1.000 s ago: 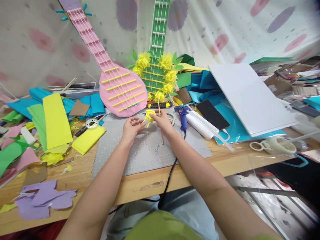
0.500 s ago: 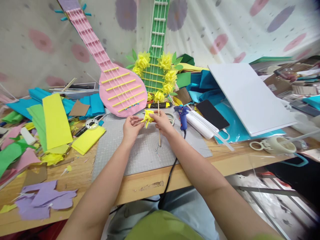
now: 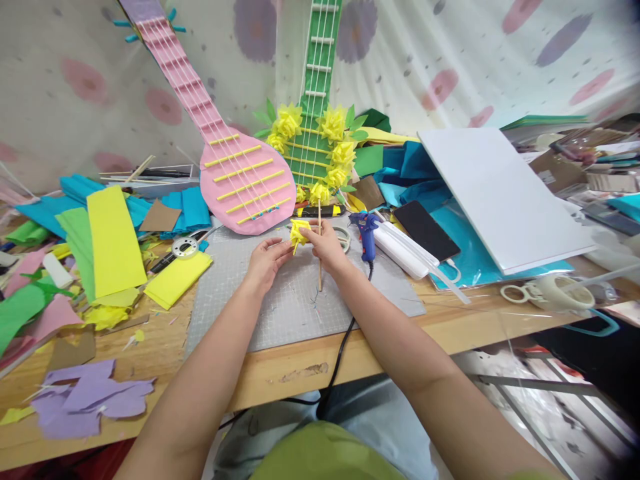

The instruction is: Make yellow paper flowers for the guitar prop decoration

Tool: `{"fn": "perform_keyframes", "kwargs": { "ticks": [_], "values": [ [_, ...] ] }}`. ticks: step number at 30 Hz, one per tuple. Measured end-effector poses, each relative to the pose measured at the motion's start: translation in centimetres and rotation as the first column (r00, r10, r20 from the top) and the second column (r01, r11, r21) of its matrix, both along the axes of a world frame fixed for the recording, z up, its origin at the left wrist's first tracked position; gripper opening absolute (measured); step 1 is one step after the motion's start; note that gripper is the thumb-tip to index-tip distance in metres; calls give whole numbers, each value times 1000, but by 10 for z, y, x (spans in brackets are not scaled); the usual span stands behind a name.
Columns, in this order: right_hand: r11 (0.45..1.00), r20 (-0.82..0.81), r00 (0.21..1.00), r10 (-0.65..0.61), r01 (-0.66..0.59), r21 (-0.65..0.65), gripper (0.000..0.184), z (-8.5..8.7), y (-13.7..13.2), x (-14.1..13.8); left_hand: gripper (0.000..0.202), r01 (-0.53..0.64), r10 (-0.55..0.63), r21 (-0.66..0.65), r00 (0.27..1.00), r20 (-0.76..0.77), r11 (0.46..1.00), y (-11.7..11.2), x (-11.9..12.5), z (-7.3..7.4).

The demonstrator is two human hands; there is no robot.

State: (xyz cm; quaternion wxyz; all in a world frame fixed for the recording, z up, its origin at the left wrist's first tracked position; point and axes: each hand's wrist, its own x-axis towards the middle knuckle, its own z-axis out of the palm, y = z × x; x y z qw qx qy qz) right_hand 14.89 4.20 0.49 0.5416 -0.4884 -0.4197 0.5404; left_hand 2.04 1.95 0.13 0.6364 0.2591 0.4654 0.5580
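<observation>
Ok | R hand [image 3: 327, 247]: pinching yel. flower [image 3: 299, 232] + stick [image 3: 320, 272] | L hand [image 3: 267, 261]: nr flower, grip unclear

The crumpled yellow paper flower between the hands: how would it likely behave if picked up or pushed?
The crumpled yellow paper flower is probably light, since its material looks thin. It would likely crush if pushed hard, as its folds stick out. Its uneven outline suggests it may roll poorly.
</observation>
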Motion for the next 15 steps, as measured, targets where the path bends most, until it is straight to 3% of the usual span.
{"fn": "perform_keyframes", "kwargs": {
  "ticks": [3,7,10,13,15],
  "values": [
    [999,41,999,17,-19,51,43,0,-1,-1,16,88,-81,-76,993,87,993,1,-4,2],
    [995,95,994,50,-57,80,43,0,-2,-1,16,129,-114,-149,988,106,980,2,-7,3],
    [992,116,991,69,-81,97,43,-2,-2,-2,21,70,-59,-144,995,80,987,2,-7,4],
    [990,117,989,87,-99,101,42,-3,-1,-2,24,-18,19,-51,1000,23,999,2,-5,5],
    [990,112,990,86,-98,99,42,-3,-2,-2,27,-15,15,-24,1000,-3,1000,1,-4,6]
  ]
}}
